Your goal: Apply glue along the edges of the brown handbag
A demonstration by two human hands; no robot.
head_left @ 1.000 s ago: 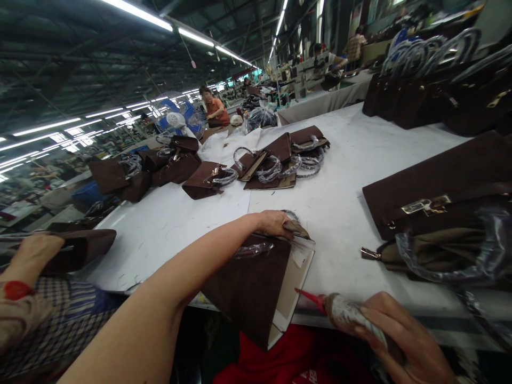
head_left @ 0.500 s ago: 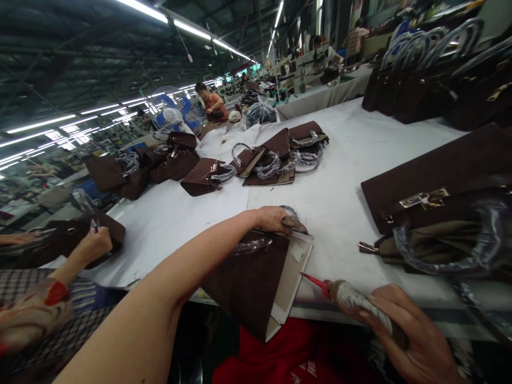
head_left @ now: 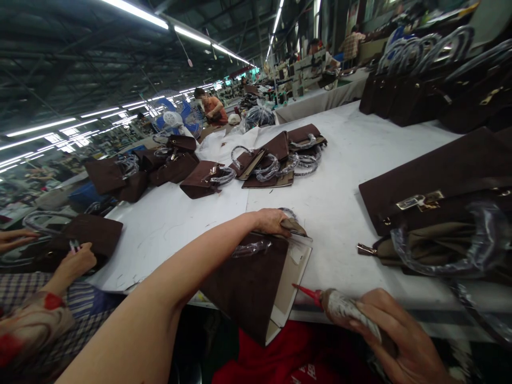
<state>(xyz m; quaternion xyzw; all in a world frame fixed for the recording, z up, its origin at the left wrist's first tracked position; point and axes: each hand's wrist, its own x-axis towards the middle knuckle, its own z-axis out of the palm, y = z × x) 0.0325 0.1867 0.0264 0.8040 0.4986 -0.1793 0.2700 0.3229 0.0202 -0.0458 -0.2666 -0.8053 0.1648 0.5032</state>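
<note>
A dark brown handbag (head_left: 248, 285) lies on its side over the near edge of the white table (head_left: 340, 202), its pale inner board showing. My left hand (head_left: 276, 221) is closed on the bag's far top edge, next to its plastic-wrapped handle. My right hand (head_left: 400, 336) grips a glue bottle (head_left: 344, 309) wrapped in tape. The bottle's red nozzle tip sits close to the bag's pale inner edge.
More brown bags with wrapped handles lie mid-table (head_left: 276, 157) and at the left (head_left: 160, 165). A finished bag (head_left: 440, 213) rests at the right, others stand upright behind (head_left: 432, 90). A co-worker's hands (head_left: 74, 261) work on a bag at the far left. A fan (head_left: 176, 117) turns beyond.
My right hand has shifted the bottle slightly, its red tip staying near the bag's inner edge. The co-worker's hands at the left have moved over their bag. My left hand has stayed put.
</note>
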